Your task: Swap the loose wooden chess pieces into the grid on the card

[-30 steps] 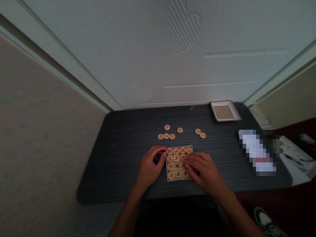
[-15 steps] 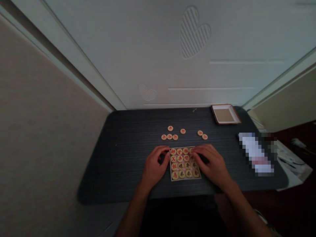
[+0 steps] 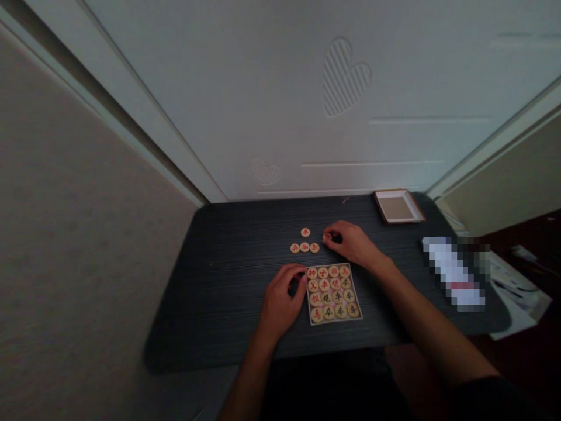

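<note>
A square box (image 3: 336,321) with a pale rim sits near the table's front edge, filled with round Chinese chess pieces marked in red and black. At its upper left corner, the thumb and fingers of my left hand (image 3: 283,298) close on the edge. Beyond the box, my right hand (image 3: 353,242) pinches a red-marked Chinese chess piece (image 3: 326,237) between thumb and fingertips. Left of that piece lie a row of three red-marked pieces (image 3: 304,247) and a single piece (image 3: 305,233) behind them. The table just behind my right hand is hidden.
An open box lid (image 3: 397,207) lies at the table's back right corner. A blurred-out flat object (image 3: 456,275) rests on the right side of the dark table (image 3: 210,316). A white panel with heart reliefs (image 3: 263,117) rises behind the table.
My right hand has left the box and reached up to the loose piece, which it now pinches. Two pieces farther right are no longer visible. My left hand stays at the box.
</note>
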`<action>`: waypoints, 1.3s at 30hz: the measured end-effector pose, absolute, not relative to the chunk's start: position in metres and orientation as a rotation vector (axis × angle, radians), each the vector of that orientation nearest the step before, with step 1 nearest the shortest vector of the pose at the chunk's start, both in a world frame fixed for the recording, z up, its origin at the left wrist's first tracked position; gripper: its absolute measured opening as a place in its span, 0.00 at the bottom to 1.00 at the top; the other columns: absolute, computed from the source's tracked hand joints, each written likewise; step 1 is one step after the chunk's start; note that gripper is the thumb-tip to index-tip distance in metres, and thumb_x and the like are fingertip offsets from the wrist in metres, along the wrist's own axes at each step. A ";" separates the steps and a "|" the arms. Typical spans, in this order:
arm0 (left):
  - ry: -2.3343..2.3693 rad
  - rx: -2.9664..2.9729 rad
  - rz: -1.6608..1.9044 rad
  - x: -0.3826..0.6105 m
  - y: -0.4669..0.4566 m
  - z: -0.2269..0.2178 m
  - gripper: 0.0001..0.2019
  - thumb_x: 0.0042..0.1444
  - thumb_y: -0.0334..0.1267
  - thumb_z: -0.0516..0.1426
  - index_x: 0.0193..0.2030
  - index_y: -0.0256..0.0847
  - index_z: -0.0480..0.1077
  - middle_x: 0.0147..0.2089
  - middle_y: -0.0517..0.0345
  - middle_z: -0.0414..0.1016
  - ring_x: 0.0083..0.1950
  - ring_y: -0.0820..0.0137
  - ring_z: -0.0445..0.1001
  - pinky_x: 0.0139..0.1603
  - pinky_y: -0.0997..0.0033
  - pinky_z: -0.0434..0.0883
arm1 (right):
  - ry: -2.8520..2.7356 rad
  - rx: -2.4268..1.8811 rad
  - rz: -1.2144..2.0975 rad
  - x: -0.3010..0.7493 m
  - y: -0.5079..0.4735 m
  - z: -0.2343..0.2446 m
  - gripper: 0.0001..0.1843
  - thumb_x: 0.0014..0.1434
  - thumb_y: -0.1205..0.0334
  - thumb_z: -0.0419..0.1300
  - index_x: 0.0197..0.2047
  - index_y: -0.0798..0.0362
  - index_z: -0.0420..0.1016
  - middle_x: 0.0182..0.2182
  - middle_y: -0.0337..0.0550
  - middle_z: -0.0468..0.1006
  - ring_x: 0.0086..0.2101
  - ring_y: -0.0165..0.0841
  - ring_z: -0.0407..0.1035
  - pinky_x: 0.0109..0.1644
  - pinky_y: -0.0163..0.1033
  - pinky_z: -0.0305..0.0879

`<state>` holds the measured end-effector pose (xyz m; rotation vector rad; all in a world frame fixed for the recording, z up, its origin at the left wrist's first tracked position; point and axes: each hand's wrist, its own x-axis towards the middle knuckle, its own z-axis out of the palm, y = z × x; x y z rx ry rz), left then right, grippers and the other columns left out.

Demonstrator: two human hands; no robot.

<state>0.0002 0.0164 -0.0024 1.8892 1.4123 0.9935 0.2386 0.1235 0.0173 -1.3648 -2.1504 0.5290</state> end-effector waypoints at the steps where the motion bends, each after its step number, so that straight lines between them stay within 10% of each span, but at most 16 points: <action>1: 1.414 1.885 1.002 0.000 0.016 -0.002 0.08 0.68 0.36 0.57 0.50 0.43 0.76 0.50 0.54 0.79 0.43 0.70 0.79 0.44 0.68 0.77 | -2.157 -1.357 0.530 0.238 0.124 0.015 0.08 0.63 0.59 0.66 0.45 0.50 0.84 0.38 0.44 0.83 0.38 0.36 0.76 0.48 0.42 0.72; 39: 1.458 1.865 1.067 -0.002 0.017 -0.003 0.09 0.68 0.38 0.59 0.53 0.44 0.75 0.47 0.56 0.78 0.39 0.71 0.76 0.42 0.69 0.75 | -1.182 -1.429 1.095 0.279 -0.022 -0.017 0.20 0.60 0.50 0.70 0.54 0.46 0.79 0.47 0.45 0.83 0.45 0.38 0.81 0.54 0.45 0.80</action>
